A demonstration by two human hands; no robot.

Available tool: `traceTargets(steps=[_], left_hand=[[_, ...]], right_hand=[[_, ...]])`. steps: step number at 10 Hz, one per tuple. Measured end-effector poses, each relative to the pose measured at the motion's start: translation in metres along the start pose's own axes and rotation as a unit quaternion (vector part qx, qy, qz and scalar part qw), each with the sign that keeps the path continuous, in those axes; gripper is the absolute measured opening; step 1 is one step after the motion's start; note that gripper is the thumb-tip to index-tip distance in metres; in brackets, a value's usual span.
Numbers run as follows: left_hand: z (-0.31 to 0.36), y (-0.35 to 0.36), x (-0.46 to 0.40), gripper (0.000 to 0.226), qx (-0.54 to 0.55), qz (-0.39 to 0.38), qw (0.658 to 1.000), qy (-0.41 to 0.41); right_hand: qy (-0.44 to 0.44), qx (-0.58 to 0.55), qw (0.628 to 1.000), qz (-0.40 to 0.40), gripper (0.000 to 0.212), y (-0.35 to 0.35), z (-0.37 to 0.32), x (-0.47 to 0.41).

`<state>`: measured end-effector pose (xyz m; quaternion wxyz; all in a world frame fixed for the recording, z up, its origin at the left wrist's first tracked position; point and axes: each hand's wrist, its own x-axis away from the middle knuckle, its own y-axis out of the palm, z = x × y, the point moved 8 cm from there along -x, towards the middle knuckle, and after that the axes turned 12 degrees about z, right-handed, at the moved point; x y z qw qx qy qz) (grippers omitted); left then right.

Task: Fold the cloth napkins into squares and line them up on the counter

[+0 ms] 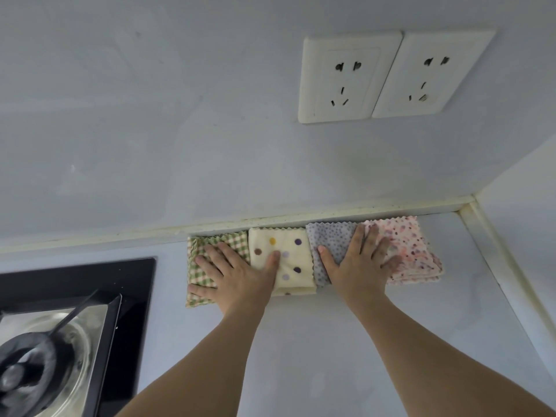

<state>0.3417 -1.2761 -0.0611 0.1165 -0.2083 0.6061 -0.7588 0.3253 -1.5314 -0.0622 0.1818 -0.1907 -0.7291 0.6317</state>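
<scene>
Several folded napkins lie in a row on the pale counter (346, 341), against the back wall. From left: a green checked napkin (198, 275), a cream one with coloured dots (293, 257), a lilac spotted one (334, 237) and a pink speckled one (418, 251). My left hand (237, 272) lies flat with spread fingers on the green checked napkin, its thumb on the cream napkin. My right hand (358, 260) lies flat across the lilac and pink napkins, fingers straight.
A black gas hob (90, 296) with a burner (33, 365) sits at the left of the counter. Two white wall sockets (349, 76) are above the napkins. The side wall and counter corner (472, 206) close off the right.
</scene>
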Motion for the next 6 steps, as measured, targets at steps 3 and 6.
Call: traceTargets(steps=[3,6], left_hand=[[0.002,0.001,0.001,0.117,0.006,0.000,1.000,0.008],[0.003,-0.032,0.017,0.090,0.054,0.035,0.992,0.108]], right_hand=[[0.003,-0.002,1.000,-0.002,0.104,-0.005,0.000,0.001],[-0.036,-0.091,0.994,0.040,0.087,-0.057,-0.001,0.026]])
